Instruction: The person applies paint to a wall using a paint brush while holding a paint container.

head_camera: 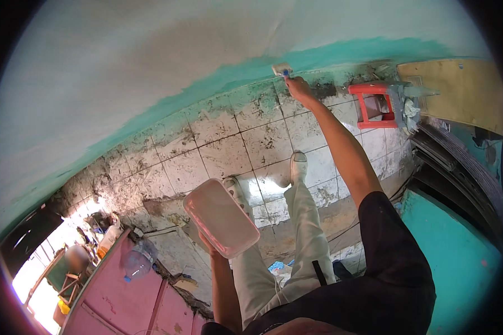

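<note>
My right hand [298,88], arm stretched forward, grips the blue handle of a wide paintbrush [281,68]. Its pale bristles lie at the lower part of the wall [151,63], by a turquoise band [218,79]; whether they touch it I cannot tell. The wall is pale greyish above that band. Close to my body, my left hand [209,243] supports a rectangular plastic container [222,217] from beneath and the side. Most of the left fingers are hidden by the container. It looks pale pinkish inside.
Stained white tiles [218,157] cover the floor around my feet. A red plastic stool [377,104] lies on its side at right, near a tan panel [457,92] and a turquoise surface [444,234]. A pink panel [121,293] with a large plastic bottle [140,259] is at left; a person [76,257] is beyond.
</note>
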### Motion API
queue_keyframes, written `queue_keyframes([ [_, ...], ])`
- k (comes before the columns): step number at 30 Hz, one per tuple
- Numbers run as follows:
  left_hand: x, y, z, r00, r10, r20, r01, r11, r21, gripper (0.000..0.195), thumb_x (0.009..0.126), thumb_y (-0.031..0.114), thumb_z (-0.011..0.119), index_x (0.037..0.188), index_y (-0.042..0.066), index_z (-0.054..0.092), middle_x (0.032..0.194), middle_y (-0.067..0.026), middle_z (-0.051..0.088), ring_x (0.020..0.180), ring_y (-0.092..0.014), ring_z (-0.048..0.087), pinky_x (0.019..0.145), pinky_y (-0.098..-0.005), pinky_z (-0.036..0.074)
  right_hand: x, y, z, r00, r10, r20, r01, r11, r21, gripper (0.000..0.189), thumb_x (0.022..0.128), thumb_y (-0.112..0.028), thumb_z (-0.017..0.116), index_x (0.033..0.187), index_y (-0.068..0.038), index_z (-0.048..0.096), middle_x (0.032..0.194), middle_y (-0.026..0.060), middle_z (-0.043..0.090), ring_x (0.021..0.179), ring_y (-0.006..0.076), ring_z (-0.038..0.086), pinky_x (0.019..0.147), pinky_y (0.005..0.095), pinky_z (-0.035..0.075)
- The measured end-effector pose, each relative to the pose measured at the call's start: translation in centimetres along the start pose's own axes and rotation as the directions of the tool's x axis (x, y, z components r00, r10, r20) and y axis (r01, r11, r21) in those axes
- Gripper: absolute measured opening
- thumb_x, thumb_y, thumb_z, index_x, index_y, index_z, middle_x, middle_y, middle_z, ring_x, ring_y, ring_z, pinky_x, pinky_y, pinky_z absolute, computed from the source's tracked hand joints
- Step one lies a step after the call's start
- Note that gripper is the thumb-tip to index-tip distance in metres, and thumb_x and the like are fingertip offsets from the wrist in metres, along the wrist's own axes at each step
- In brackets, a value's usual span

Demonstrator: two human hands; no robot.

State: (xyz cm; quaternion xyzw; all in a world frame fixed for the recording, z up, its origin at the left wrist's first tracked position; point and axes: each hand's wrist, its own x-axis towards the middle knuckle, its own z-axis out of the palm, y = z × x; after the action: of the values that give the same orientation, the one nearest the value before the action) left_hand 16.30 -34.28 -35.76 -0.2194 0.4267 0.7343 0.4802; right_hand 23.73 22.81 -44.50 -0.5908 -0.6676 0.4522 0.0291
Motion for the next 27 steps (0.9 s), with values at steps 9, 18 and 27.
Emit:
queue_keyframes([
  [9,1.1,0.7,5.1,0.978,0.046,0.203,-0.021,0.993,-0.12,0.046,0.107,0.039,0.038,0.138,0.007,0.05,0.123,-0.0096,0.062,0.108,-0.024,0.063,0.089,-0.0387,0.057,-17.6,-19.3,-14.1,0.828,-0.425,-0.366,0.539,0.785,0.306,0.044,0.105,-0.042,0.049,0.076,-0.01,0.052,0.054,-0.0052,0.037,0.045,0.0056,0.033,0.043,0.0253,0.026],
  [18,0.0,1.7,9.5,0.975,0.038,-0.221,-0.012,0.993,0.118,0.047,0.107,0.039,0.037,0.138,0.007,0.049,0.124,-0.0088,0.061,0.109,-0.023,0.063,0.09,-0.0374,0.056,2.4,2.0,0.8,0.918,-0.371,-0.14,0.391,0.904,0.174,0.049,0.105,-0.049,0.044,0.081,-0.008,0.052,0.064,0.003,0.048,0.059,0.0152,0.047,0.055,0.0339,0.038],
  [27,-0.9,1.4,5.2,0.996,0.059,0.071,-0.07,0.985,0.156,0.048,0.107,0.04,0.036,0.138,0.006,0.049,0.124,-0.0098,0.061,0.11,-0.024,0.062,0.091,-0.0379,0.056,-8.0,-9.9,-5.6,0.951,-0.28,-0.129,0.303,0.925,0.227,0.049,0.105,-0.042,0.045,0.074,-0.004,0.053,0.06,0.0031,0.05,0.053,0.0165,0.043,0.054,0.0367,0.037],
])
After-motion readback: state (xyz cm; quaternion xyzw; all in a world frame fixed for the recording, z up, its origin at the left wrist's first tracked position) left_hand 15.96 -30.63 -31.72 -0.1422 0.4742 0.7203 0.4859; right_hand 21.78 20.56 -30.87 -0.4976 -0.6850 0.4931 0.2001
